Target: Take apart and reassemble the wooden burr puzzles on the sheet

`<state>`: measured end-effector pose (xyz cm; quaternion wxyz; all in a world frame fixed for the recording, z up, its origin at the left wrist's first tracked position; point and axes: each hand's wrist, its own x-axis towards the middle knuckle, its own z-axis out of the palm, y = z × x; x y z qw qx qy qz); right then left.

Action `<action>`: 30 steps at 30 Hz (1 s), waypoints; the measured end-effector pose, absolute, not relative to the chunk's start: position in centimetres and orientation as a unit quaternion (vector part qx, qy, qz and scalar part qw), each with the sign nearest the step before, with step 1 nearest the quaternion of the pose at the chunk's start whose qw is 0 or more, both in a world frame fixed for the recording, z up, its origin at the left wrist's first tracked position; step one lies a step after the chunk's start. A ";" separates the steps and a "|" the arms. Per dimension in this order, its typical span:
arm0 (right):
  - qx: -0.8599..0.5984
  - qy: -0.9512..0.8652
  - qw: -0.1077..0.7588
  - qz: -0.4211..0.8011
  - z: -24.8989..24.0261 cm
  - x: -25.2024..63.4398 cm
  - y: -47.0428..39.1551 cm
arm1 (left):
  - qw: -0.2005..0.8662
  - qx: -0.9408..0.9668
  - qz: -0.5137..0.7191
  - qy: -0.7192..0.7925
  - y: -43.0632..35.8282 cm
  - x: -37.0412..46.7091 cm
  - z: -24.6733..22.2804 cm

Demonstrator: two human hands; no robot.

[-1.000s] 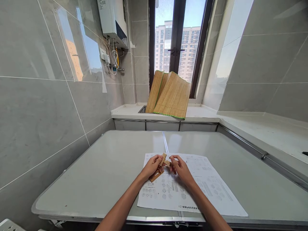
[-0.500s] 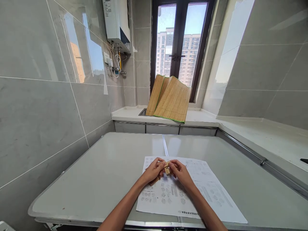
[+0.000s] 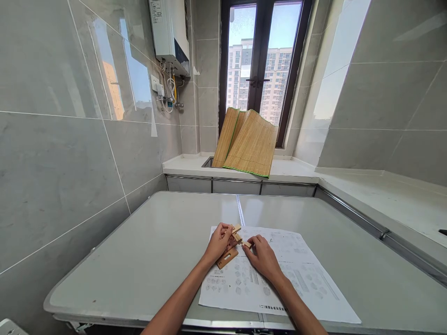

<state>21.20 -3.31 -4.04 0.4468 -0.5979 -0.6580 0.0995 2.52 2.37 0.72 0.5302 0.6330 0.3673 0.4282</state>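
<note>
My left hand [image 3: 220, 239] is closed around light wooden pieces [image 3: 237, 235] that stick out past its fingertips to the right. Below that hand lies a brown wooden plate [image 3: 226, 257] with a slot in it, resting on the printed sheet [image 3: 279, 288]. Between the fingertips of my right hand [image 3: 261, 253] is a small wooden block [image 3: 247, 244], just right of the pieces in the left hand. Whether this block touches those pieces is too small to tell. Line drawings and rows of small shapes cover the sheet.
The sheet lies on a pale folding table [image 3: 139, 260] with a seam down its middle. Beyond it, a folded bamboo mat [image 3: 253, 144] leans at the window on a white counter [image 3: 296, 174]. Tiled walls stand left and right; a water heater [image 3: 171, 37] hangs at the back left.
My hands have moved apart. The right one has drawn a small block down and to the right of the left hand's pieces. More of the brown plate now shows.
</note>
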 end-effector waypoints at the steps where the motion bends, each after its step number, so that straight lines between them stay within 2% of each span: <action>1: -0.596 -0.658 0.448 0.103 -4.1 21.3 -3.3 | 0.524 0.636 0.427 0.372 2.3 2.5 0.8; 10: -0.569 -0.608 0.517 0.199 -2.3 21.0 -3.4 | 0.376 0.725 0.422 0.393 1.1 2.2 1.6; 17: -0.531 -0.626 0.532 0.210 -1.3 20.4 -4.3 | 0.356 0.747 0.410 0.384 0.5 2.2 2.0; 30: -0.547 -0.616 0.541 0.170 -1.4 20.6 -4.4 | 0.361 0.772 0.384 0.356 0.3 2.3 2.2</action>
